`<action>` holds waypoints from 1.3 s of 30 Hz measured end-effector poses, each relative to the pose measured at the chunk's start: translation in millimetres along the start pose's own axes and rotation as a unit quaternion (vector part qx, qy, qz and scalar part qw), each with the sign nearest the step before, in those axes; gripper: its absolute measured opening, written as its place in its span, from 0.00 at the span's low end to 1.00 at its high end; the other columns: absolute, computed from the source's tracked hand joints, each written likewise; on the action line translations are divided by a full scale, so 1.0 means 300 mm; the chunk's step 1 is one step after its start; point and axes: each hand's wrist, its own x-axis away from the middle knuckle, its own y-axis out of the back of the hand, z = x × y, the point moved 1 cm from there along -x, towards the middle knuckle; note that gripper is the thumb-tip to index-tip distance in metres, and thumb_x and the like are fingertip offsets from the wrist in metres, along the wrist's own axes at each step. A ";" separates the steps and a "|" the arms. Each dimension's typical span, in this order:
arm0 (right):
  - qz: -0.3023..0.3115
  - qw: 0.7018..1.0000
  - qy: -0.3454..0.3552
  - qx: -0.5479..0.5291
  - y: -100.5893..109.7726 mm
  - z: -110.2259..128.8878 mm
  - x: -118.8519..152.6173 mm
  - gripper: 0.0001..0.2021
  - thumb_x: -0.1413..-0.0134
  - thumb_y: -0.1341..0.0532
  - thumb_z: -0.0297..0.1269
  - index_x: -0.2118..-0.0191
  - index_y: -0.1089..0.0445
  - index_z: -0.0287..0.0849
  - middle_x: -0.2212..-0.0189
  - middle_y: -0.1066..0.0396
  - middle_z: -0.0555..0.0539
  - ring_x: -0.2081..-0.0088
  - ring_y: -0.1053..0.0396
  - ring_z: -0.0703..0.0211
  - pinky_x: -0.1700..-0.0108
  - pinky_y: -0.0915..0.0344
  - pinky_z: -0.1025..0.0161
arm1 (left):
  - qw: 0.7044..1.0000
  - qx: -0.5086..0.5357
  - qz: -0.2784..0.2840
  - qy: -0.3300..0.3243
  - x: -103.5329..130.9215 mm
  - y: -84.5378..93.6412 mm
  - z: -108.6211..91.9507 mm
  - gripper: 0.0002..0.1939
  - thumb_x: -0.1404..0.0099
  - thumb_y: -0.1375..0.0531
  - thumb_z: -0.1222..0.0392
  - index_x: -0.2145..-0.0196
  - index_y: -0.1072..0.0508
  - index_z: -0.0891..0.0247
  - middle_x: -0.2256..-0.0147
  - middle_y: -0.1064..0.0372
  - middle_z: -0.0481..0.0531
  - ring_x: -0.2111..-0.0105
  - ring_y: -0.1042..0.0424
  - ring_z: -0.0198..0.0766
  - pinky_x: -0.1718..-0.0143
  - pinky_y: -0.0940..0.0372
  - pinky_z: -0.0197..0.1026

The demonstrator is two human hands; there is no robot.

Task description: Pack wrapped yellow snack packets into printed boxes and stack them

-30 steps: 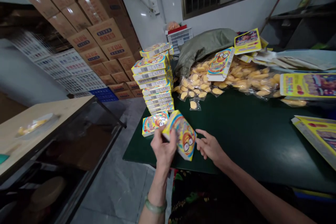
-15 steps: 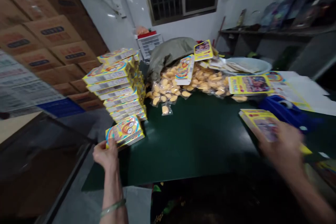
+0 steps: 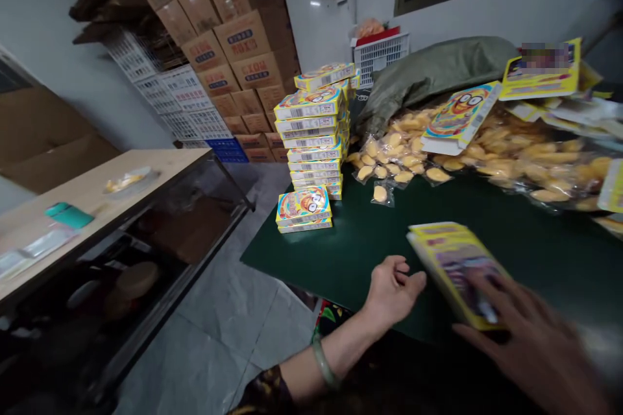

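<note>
My right hand [image 3: 530, 337], blurred, grips a yellow printed carton [image 3: 460, 266], with fingers over its top and the thumb at its near side. Just left of that carton is my left hand [image 3: 394, 292], its fingers loosely curled, thumb apart, and nothing visible in it; a pale bangle circles that wrist. Two cartons [image 3: 304, 207] with a cartoon face lie flat at the table's left, in front of a tall stack of similar cartons [image 3: 314, 123]. A single wrapped yellow piece [image 3: 381, 194] rests beyond my hands.
Wrapped yellow pieces [image 3: 389, 155] spill from a grey-green sack [image 3: 438, 71] onto the dark green table [image 3: 360, 243]. A cartoon-face carton [image 3: 462, 113] lies on the pile. Brown boxes [image 3: 248, 39] stand behind. A side table [image 3: 160, 172] is at the left, across a floor gap.
The view has swung left. My left hand has let go of the carton by the stack and come over beside my right hand. The right hand has brought its carton nearer the table's middle.
</note>
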 end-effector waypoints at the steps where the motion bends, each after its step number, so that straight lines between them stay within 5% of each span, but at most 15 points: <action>1: 0.014 1.000 0.011 0.014 -0.022 0.026 -0.019 0.31 0.56 0.42 0.60 0.46 0.36 0.52 0.44 0.38 0.36 0.47 0.38 0.31 0.57 0.37 0.37 | 0.999 0.031 0.005 0.026 -0.002 -0.011 0.005 0.19 0.47 0.37 0.53 0.60 0.31 0.67 0.67 0.34 0.51 0.78 0.40 0.26 0.79 0.44 0.31; 5: 0.062 0.996 -0.056 0.033 -0.099 0.061 -0.082 0.36 0.58 0.41 0.60 0.44 0.39 0.44 0.46 0.36 0.34 0.50 0.35 0.33 0.59 0.34 0.41 | 0.998 0.059 -0.001 0.037 -0.035 0.018 -0.015 0.27 0.49 0.35 0.48 0.56 0.32 0.67 0.65 0.35 0.51 0.78 0.40 0.25 0.79 0.45 0.29; 8: 0.084 0.994 -0.042 -0.047 -0.132 0.080 -0.081 0.29 0.51 0.42 0.53 0.45 0.39 0.43 0.51 0.33 0.37 0.51 0.33 0.40 0.58 0.33 0.46 | 0.997 0.067 0.014 0.034 -0.055 0.048 -0.047 0.27 0.51 0.34 0.45 0.60 0.30 0.68 0.65 0.32 0.52 0.76 0.37 0.27 0.78 0.43 0.30; 12: -0.070 0.994 0.043 -0.075 -0.128 0.205 -0.054 0.22 0.45 0.43 0.44 0.46 0.39 0.42 0.50 0.36 0.34 0.50 0.35 0.41 0.56 0.34 0.45 | 0.997 0.082 -0.003 0.004 -0.047 0.062 -0.101 0.29 0.51 0.33 0.46 0.57 0.31 0.67 0.61 0.30 0.56 0.69 0.32 0.33 0.69 0.36 0.33; 16: -0.149 0.968 0.173 -0.102 -0.081 0.399 -0.063 0.21 0.46 0.43 0.27 0.46 0.39 0.42 0.49 0.37 0.35 0.48 0.37 0.44 0.52 0.34 0.48 | 0.988 0.156 -0.002 -0.008 -0.022 0.094 -0.153 0.44 0.56 0.29 0.50 0.44 0.41 0.63 0.56 0.30 0.56 0.60 0.29 0.38 0.59 0.34 0.37; 18: -0.125 0.950 0.246 -0.147 -0.046 0.476 -0.071 0.23 0.48 0.43 0.24 0.45 0.39 0.40 0.50 0.35 0.35 0.47 0.38 0.46 0.51 0.33 0.52 | 0.981 0.193 -0.020 0.028 -0.016 0.132 -0.167 0.44 0.58 0.29 0.48 0.46 0.39 0.62 0.61 0.29 0.53 0.64 0.29 0.37 0.63 0.34 0.36; 21: -0.012 0.912 0.326 -0.248 -0.004 0.518 -0.089 0.25 0.48 0.41 0.34 0.43 0.41 0.42 0.48 0.34 0.38 0.46 0.37 0.46 0.50 0.32 0.54 | 0.961 0.254 -0.005 0.110 -0.029 0.199 -0.168 0.30 0.57 0.30 0.47 0.59 0.28 0.66 0.71 0.29 0.52 0.72 0.29 0.37 0.70 0.34 0.38; 24: 0.066 0.920 0.231 -0.308 -0.023 0.461 -0.183 0.19 0.44 0.46 0.41 0.47 0.36 0.46 0.53 0.29 0.42 0.52 0.31 0.48 0.53 0.31 0.55 | 0.951 0.269 0.061 0.140 -0.071 0.254 -0.145 0.20 0.59 0.30 0.54 0.70 0.27 0.69 0.73 0.27 0.55 0.73 0.27 0.41 0.68 0.32 0.42; 27: 0.102 0.966 -0.024 -0.235 -0.132 0.349 -0.401 0.16 0.40 0.52 0.41 0.57 0.30 0.43 0.62 0.26 0.41 0.60 0.27 0.52 0.57 0.31 0.57 | 0.976 0.174 0.067 0.113 -0.119 0.296 -0.115 0.20 0.58 0.32 0.54 0.69 0.27 0.69 0.72 0.26 0.58 0.73 0.27 0.43 0.66 0.33 0.45; 29: 0.159 0.965 -0.155 -0.142 -0.237 0.290 -0.578 0.14 0.42 0.49 0.42 0.61 0.29 0.43 0.65 0.26 0.42 0.62 0.27 0.51 0.61 0.32 0.58 | 0.997 0.030 0.017 0.065 -0.137 0.319 -0.109 0.22 0.53 0.35 0.49 0.65 0.27 0.69 0.67 0.26 0.61 0.68 0.26 0.48 0.63 0.33 0.49; 31: 0.188 0.958 -0.193 -0.102 -0.340 0.267 -0.732 0.14 0.46 0.43 0.46 0.67 0.28 0.40 0.69 0.26 0.39 0.62 0.28 0.48 0.62 0.33 0.56 | 0.981 -0.175 -0.077 -0.014 -0.131 0.329 -0.122 0.26 0.49 0.38 0.47 0.58 0.27 0.69 0.58 0.28 0.67 0.58 0.29 0.55 0.56 0.36 0.55; 34: 0.227 0.950 -0.197 -0.086 -0.470 0.290 -0.855 0.16 0.50 0.37 0.48 0.68 0.29 0.37 0.68 0.28 0.42 0.63 0.28 0.52 0.62 0.33 0.57 | 0.891 -0.423 -0.139 -0.086 -0.085 0.300 -0.148 0.34 0.45 0.43 0.47 0.45 0.35 0.72 0.44 0.40 0.71 0.46 0.39 0.62 0.47 0.44 0.61; 39: 0.239 0.954 -0.124 -0.129 -0.579 0.340 -0.868 0.12 0.41 0.41 0.42 0.63 0.31 0.36 0.66 0.29 0.49 0.67 0.31 0.63 0.64 0.32 0.62 | 0.833 -0.551 0.028 -0.046 -0.053 0.221 -0.089 0.48 0.55 0.38 0.36 0.40 0.40 0.65 0.38 0.52 0.69 0.42 0.48 0.73 0.47 0.50 0.70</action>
